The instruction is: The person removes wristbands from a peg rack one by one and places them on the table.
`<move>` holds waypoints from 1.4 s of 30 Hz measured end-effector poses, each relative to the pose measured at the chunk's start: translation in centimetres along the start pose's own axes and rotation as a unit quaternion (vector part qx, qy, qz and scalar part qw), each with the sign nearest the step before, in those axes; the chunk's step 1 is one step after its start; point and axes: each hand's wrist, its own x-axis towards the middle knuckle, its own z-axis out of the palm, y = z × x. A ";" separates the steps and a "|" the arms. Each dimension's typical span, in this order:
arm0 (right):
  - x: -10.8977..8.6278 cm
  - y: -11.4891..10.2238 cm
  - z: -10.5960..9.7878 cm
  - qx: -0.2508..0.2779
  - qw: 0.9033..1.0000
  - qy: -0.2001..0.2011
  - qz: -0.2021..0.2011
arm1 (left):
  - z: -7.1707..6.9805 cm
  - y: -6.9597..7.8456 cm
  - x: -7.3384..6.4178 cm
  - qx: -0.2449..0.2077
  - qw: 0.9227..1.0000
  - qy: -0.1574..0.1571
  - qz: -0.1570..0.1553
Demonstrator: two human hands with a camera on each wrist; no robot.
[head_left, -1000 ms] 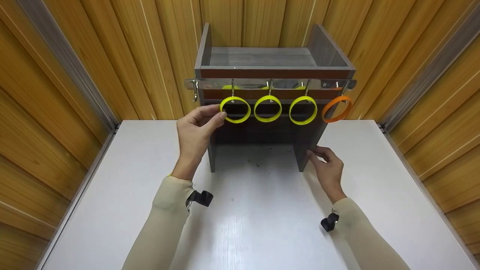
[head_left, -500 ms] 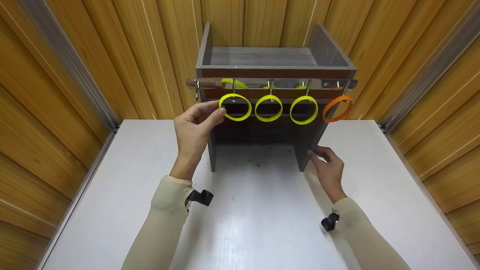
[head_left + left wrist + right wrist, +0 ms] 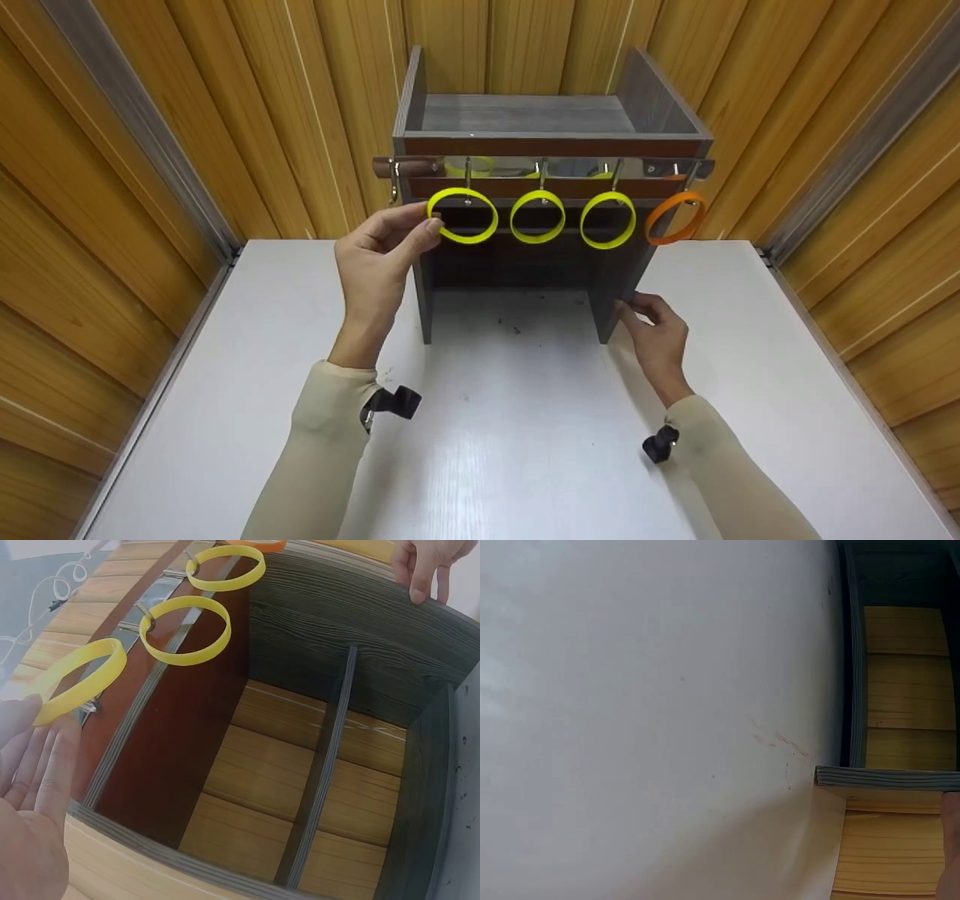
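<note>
In the head view my left hand point(image 3: 379, 259) pinches a thin yellow ring point(image 3: 463, 216) at its left edge, in front of a hook on a shiny metal hook rail point(image 3: 506, 166). The left wrist view shows this yellow ring point(image 3: 84, 681) standing apart from the hook behind it. Two more yellow rings point(image 3: 537, 217) and an orange ring point(image 3: 676, 218) hang from other hooks. My right hand point(image 3: 658, 330) grips the front edge of the right side panel of a grey wooden shelf point(image 3: 611, 285). Only part of this hand point(image 3: 950, 847) shows in the right wrist view.
The shelf stands on a white table point(image 3: 517, 450), with its open top compartment point(image 3: 525, 114) behind the rail. A bare hook point(image 3: 393, 184) is at the rail's left end. Wood-slatted walls point(image 3: 127, 187) enclose the sides and back.
My left hand first raised the yellow ring slightly, then drew it to the left and off its hook. My right hand and the other rings have stayed put.
</note>
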 end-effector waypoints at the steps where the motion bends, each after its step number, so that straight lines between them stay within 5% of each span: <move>1: 0.1 0.3 0.0 0.003 1.000 0.000 -0.002 | -0.1 0.1 -0.1 0.003 1.000 0.001 0.002; 20: 0.3 0.9 -0.1 -0.006 1.000 -0.003 -0.015 | -2.5 -0.3 -0.7 0.005 0.999 0.031 0.010; 42: 0.2 0.9 0.0 0.019 0.999 -0.001 -0.025 | -5.8 -2.9 -2.3 0.075 0.992 0.090 -0.041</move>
